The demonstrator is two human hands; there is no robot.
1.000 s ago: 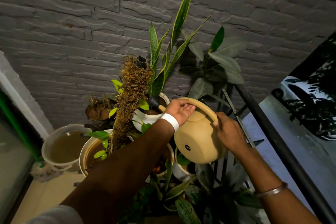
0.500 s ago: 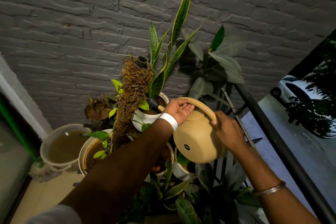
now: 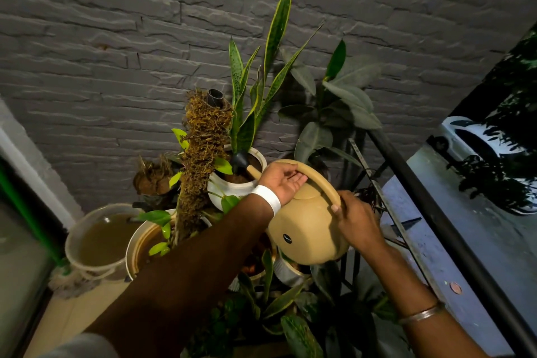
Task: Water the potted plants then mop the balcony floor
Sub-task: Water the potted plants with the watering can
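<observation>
2 hands hold the watering can (image 3: pixel 305 227) at centre frame. The left hand (image 3: pixel 283 182) curls its fingers round the front of the arched handle (image 3: pixel 319 175), and the right hand (image 3: pixel 353 218) grips the handle's rear end. The can is tilted, with its black rose (image 3: pixel 241 160) just over the soil of the white pot (image 3: pixel 229 192) that holds the snake plant (image 3: pixel 279 23).

Risk: overfilling this small pot would spill water onto the pots below. A sharper tilt could knock the stiff, blade-shaped leaves.

The can is smooth, rounded tan plastic. The pot is glossy. The moss pole (image 3: pixel 203 154) beside it is coarse and fibrous. The wall (image 3: pixel 116 38) is rough grey stone.
</observation>
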